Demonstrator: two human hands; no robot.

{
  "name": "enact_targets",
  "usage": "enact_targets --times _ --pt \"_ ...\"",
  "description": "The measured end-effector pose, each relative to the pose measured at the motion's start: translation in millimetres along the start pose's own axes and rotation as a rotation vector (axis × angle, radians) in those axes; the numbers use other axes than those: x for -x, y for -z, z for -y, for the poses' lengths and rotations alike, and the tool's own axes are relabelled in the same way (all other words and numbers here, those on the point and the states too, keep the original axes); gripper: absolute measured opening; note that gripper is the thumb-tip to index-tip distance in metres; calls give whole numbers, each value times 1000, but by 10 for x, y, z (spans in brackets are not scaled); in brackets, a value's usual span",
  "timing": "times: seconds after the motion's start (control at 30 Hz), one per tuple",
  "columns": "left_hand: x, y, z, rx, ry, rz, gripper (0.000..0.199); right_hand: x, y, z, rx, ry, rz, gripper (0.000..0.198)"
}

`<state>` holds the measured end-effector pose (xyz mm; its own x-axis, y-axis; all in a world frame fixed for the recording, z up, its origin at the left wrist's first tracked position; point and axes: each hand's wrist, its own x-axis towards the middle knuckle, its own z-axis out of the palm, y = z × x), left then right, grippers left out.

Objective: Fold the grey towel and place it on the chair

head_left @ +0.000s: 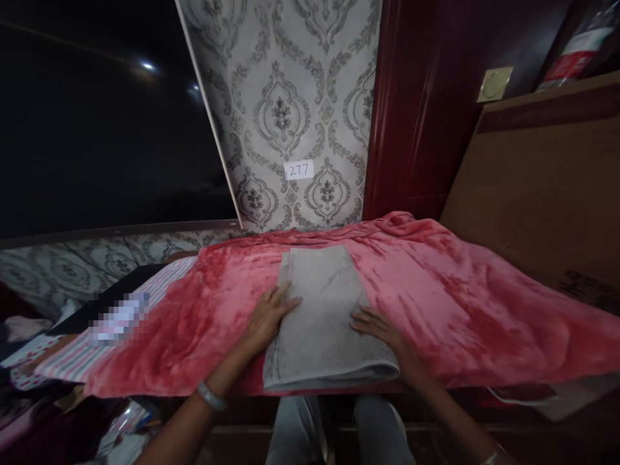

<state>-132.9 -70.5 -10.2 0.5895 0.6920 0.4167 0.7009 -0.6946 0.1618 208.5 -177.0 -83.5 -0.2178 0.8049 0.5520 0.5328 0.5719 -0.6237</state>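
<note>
A grey towel, folded into a long rectangle, lies flat on the pink blanket, its near end at the front edge. My left hand rests at the towel's left edge, fingers stretched out and the thumb lying on top of the cloth. On the opposite side, my right hand touches the right edge with its fingers extended. Neither hand grips the cloth. Around my left wrist is a light-coloured band.
Behind the blanket stands a patterned wall with a paper label reading 277. A large dark screen is at the left, above a striped cloth. To the right are a cardboard box and a bottle on top.
</note>
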Motion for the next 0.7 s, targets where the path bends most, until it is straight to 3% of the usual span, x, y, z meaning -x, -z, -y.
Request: enact_targets --times 0.1,0.23,0.37,0.53,0.7 --pt "227 140 71 -54 -185 198 60 6 -15 -14 -5 6 -4 51" --pt "309 245 144 -68 -233 295 71 -18 -33 -59 -36 0 -22 53" --pt "208 295 131 -63 -254 283 71 -179 21 0 -64 32 -101 57" --pt "176 335 146 17 -270 176 50 -476 222 347 -82 68 -156 53" --pt "94 412 -9 280 -219 34 41 -517 547 733 -265 -71 -261 42"
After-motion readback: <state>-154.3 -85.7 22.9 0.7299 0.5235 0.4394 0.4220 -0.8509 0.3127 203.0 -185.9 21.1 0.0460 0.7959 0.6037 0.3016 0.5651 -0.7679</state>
